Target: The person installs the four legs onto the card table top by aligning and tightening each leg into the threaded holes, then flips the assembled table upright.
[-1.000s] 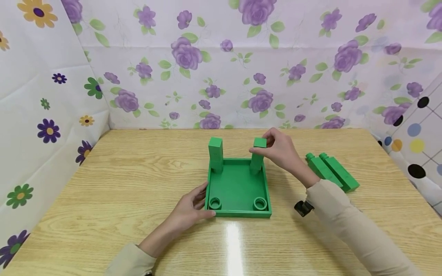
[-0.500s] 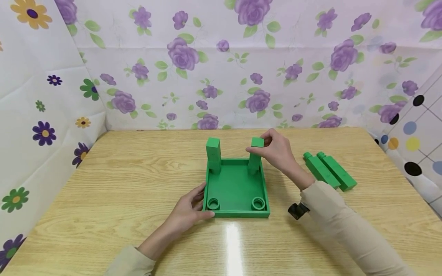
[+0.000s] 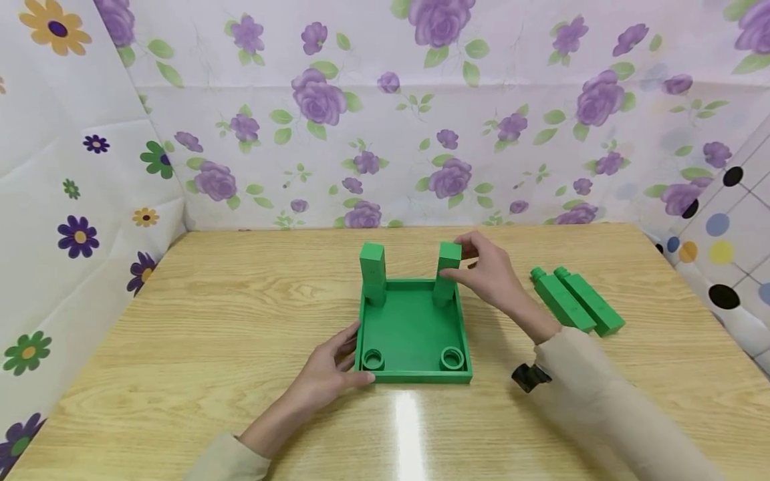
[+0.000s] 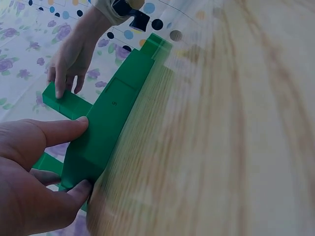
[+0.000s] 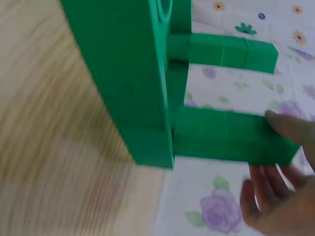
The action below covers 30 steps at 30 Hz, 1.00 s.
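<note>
A green square tabletop (image 3: pixel 412 334) lies like a shallow tray, its raised rim facing up. Round threaded sockets (image 3: pixel 452 359) show in its two near corners. Square green legs stand upright in the far corners: a left leg (image 3: pixel 374 274) and a right leg (image 3: pixel 449 257). My right hand (image 3: pixel 490 272) holds the right leg near its top, thumb on the front face; the right wrist view shows its fingers (image 5: pixel 268 189) along the other side. At the near left corner my left hand (image 3: pixel 327 374) grips the tabletop, thumb on the front edge and fingers at the left side.
Two loose green legs (image 3: pixel 592 304) with threaded ends lie side by side on the wooden table (image 3: pixel 240 300), right of the right forearm. A flowered cloth (image 3: pixel 385 120) hangs behind the table's far edge. A black strap piece (image 3: pixel 531 377) hangs at the right cuff.
My right thumb has slid slightly down the right leg's front face. The left hand keeps its hold, and the tabletop and legs stay in place; the head view has shifted a little.
</note>
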Motion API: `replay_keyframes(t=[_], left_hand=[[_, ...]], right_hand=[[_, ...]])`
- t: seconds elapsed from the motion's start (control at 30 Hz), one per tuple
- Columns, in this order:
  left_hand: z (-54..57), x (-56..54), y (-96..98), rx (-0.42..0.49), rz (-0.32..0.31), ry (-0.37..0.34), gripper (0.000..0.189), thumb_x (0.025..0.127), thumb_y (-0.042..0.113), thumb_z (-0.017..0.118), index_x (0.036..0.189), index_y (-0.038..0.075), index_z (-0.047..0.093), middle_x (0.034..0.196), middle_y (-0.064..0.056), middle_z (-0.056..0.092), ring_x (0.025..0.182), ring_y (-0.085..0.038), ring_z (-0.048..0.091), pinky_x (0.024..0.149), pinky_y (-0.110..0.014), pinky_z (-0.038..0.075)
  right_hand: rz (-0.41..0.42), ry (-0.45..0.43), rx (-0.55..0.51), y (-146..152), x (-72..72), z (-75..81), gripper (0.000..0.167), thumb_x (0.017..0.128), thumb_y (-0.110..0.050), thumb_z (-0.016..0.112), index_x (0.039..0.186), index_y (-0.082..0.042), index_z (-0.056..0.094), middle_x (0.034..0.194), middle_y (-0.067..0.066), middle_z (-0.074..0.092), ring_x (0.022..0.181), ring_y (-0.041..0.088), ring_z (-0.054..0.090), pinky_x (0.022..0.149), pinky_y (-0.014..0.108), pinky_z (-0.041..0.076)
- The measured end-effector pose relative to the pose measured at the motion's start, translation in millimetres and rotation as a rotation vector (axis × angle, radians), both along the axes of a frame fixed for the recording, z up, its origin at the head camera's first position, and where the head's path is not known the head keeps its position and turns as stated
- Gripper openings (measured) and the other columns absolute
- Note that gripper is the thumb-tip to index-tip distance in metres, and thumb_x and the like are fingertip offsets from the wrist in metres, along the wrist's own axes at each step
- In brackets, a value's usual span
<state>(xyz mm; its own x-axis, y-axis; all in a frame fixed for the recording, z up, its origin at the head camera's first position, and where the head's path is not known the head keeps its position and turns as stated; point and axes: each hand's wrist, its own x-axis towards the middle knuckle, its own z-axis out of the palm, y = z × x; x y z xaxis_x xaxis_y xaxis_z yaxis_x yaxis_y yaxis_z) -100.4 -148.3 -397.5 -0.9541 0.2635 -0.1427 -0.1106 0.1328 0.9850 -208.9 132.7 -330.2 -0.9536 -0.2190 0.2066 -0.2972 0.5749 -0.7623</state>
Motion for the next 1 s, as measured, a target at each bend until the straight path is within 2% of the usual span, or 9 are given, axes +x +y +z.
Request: replay_keyframes(t=[0.13, 0.3, 0.6, 0.77, 1.0], left_hand=[[-1.6, 0.1, 0.4, 0.002, -0.012, -0.003, 0.089, 0.080, -0.003, 0.076, 0.153, 0.004, 0.025, 0.147, -0.022, 0.036, 0.135, -0.038, 0.035, 0.105, -0.034, 0.041], [-1.7, -0.4, -0.1, -0.001, -0.017, 0.000, 0.089, 0.080, -0.001, 0.076, 0.153, 0.006, 0.026, 0.147, -0.021, 0.037, 0.135, -0.038, 0.036, 0.105, -0.034, 0.041], [-1.2, 0.1, -0.6, 0.014, -0.015, -0.002, 0.089, 0.079, -0.002, 0.076, 0.153, 0.005, 0.026, 0.146, -0.023, 0.038, 0.133, -0.039, 0.038, 0.103, -0.035, 0.044], [-1.7, -0.9, -1.2, 0.023, -0.021, -0.007, 0.089, 0.080, -0.002, 0.076, 0.153, 0.006, 0.026, 0.146, -0.022, 0.038, 0.134, -0.038, 0.037, 0.103, -0.034, 0.043], [-2.1, -0.1, -3.3, 0.012, -0.004, -0.007, 0.089, 0.079, -0.001, 0.077, 0.153, 0.006, 0.027, 0.146, -0.022, 0.038, 0.133, -0.039, 0.038, 0.103, -0.035, 0.044]], right_hand=[[0.094, -0.002, 0.056, 20.1, 8.5, -2.2, 0.058, 0.087, -0.011, 0.073, 0.137, 0.001, 0.047, 0.123, 0.021, 0.057, 0.114, 0.036, 0.054, 0.090, 0.046, 0.050], [0.113, 0.030, 0.148, 45.8, 22.5, -8.2, 0.052, 0.091, -0.014, 0.069, 0.135, 0.005, 0.048, 0.124, 0.023, 0.058, 0.115, 0.039, 0.053, 0.090, 0.052, 0.049], [-0.017, 0.033, 0.279, 102.1, 39.7, -20.3, 0.048, 0.092, -0.017, 0.068, 0.129, 0.011, 0.053, 0.125, 0.032, 0.055, 0.109, 0.049, 0.055, 0.088, 0.056, 0.050], [-0.084, 0.052, 0.336, 129.8, 47.3, -26.4, 0.050, 0.090, -0.016, 0.071, 0.127, 0.013, 0.055, 0.123, 0.036, 0.053, 0.101, 0.053, 0.057, 0.077, 0.059, 0.053], [-0.138, -0.041, 0.367, 154.1, 50.8, -34.5, 0.059, 0.090, -0.023, 0.071, 0.130, 0.015, 0.050, 0.126, 0.039, 0.049, 0.101, 0.054, 0.056, 0.070, 0.055, 0.055]])
